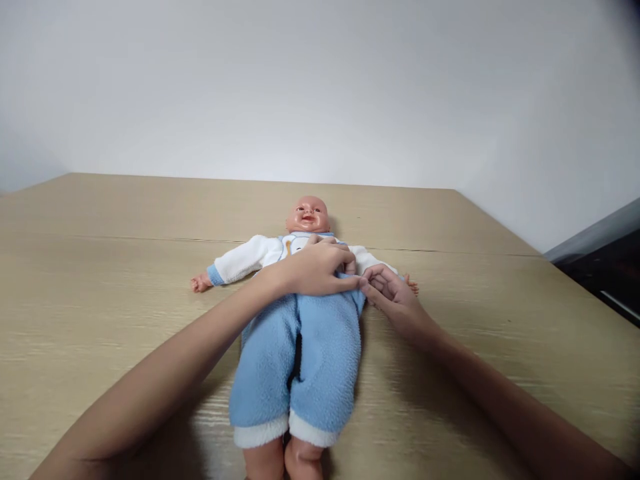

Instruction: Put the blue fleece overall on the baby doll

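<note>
A baby doll (307, 217) lies on its back, head toward the wall, arms spread. It wears a white top (250, 257) with blue cuffs and a printed front, and fuzzy blue pants (325, 353) with white hems. Across the doll's waist reaches my left hand (323, 267), its thumb and fingers closed on the waistband at the right side and hiding part of the top. My right hand (393, 293) pinches the same edge of the pants from the right, fingers curled. Both hands' fingertips nearly meet there. The doll's lower legs run out of view at the bottom.
The doll rests on a light wooden table (125, 300) with a seam across it. Behind stands a plain white wall (300, 87). At the far right, past the table's edge, is a black glossy object (605, 277).
</note>
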Tool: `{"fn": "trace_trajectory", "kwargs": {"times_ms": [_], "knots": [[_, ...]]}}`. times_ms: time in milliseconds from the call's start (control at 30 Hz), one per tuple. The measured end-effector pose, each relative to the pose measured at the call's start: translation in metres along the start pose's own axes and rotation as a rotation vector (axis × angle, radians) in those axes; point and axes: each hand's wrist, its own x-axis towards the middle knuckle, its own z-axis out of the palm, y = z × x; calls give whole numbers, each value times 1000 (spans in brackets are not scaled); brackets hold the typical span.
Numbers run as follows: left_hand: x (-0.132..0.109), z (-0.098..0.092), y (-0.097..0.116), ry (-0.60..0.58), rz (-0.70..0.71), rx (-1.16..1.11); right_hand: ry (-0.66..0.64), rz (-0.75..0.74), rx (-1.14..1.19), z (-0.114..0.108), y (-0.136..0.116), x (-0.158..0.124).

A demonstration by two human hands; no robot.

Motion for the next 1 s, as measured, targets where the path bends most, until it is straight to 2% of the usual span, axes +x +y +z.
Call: {"fn": "trace_trajectory", "kwargs": {"times_ms": [100, 233, 267, 333, 500, 633, 833, 900, 1000], "knots": [[2, 2, 0, 2, -51, -76, 62, -107, -353, -6, -3, -2], [4, 8, -1, 74, -150, -190, 173, -430, -943, -29, -7, -1], [4, 10, -1, 91, -157, -211, 170, -464, -1014, -36, -6, 1], [5, 13, -2, 126, -150, -249, 131, -428, -1085, -52, -2, 5], [7, 18, -7, 313, -108, -252, 73, -213, -1000, -81, 8, 13], [7, 20, -10, 406, -8, -84, 106, -188, -927, -86, 4, 14], [7, 26, -13, 350, 158, -96, 281, -226, -844, -69, -16, 7], [8, 29, -14, 327, 169, -91, 301, -221, -731, -57, -24, 3], [9, 33, -16, 296, 122, -76, 256, -213, -459, -38, -31, -2]]}}
